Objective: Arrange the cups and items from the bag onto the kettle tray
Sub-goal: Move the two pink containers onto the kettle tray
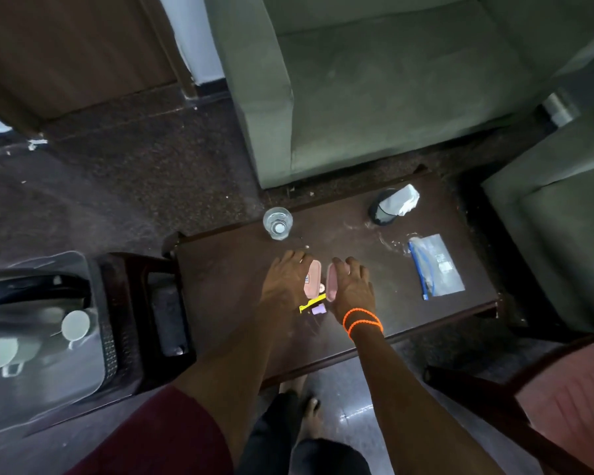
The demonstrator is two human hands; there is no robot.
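Armchair point(374, 80): green, at the far side of the table.
Table point(227, 282): dark wood, low, with both hands over its middle.
Kettle tray point(48, 389): on a stand to the left of the table, well apart from the hands; the image is smeared there.
Kettle point(31, 286): dark, at the far end of the tray.
Cups point(75, 324): two white ones on the tray, near the kettle.
Plastic bag point(438, 265): clear, flat on the table to the right of the hands, a blue strip along its left edge.
Left hand point(285, 282): fingers curled on a pink packet point(312, 279), gripping its left side.
Right hand point(352, 286): holds a second pink packet point(331, 282) on edge, thumb side against it; orange bands on the wrist.
Glass point(277, 222): clear, upright near the table's far edge, just beyond the left hand.
Small items point(311, 305): a yellow strip and a lilac piece on the table between the wrists, below the packets.
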